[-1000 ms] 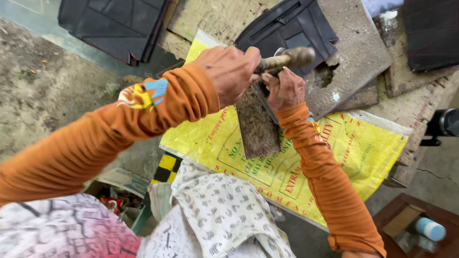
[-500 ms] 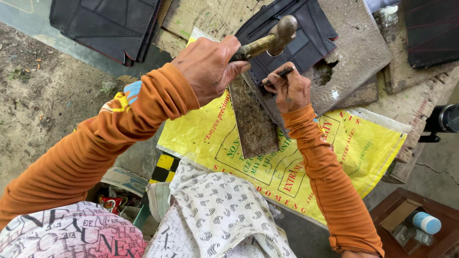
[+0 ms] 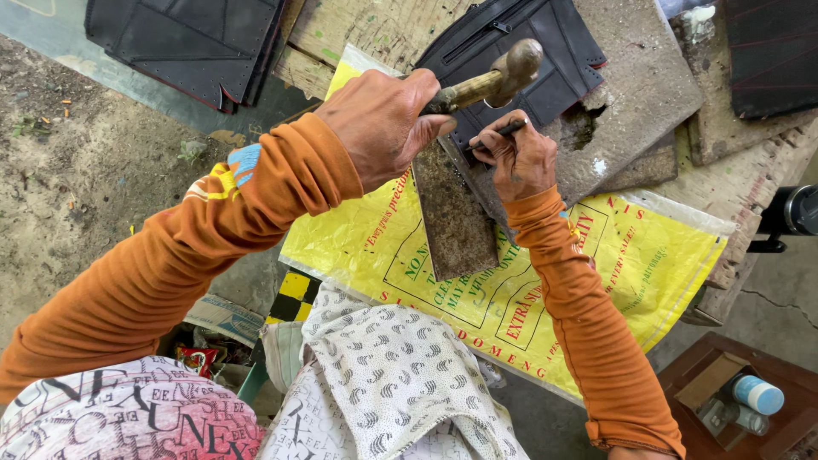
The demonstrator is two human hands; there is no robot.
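My left hand [image 3: 381, 122] grips the wooden handle of a hammer [image 3: 498, 78], its metal head raised above the work. My right hand [image 3: 521, 157] pinches a thin dark metal punch [image 3: 498, 133] and holds its tip down on a black stitched leather piece [image 3: 520, 51]. That piece lies on a grey stone slab [image 3: 635, 94]. A rusty flat metal bar [image 3: 452, 217] rests under my hands on a yellow printed sack [image 3: 648, 255]. Both arms wear orange sleeves.
More black leather pieces lie at the top left [image 3: 183, 43] and top right [image 3: 771, 55]. Worn wooden planks [image 3: 366, 30] carry the slab. A brown box [image 3: 741, 400] with a small blue-capped bottle sits bottom right. Bare ground [image 3: 77, 162] lies to the left.
The hammer rose from a low strike position to a raised one, then dropped a little toward the punch. My right hand kept the punch in the same place.
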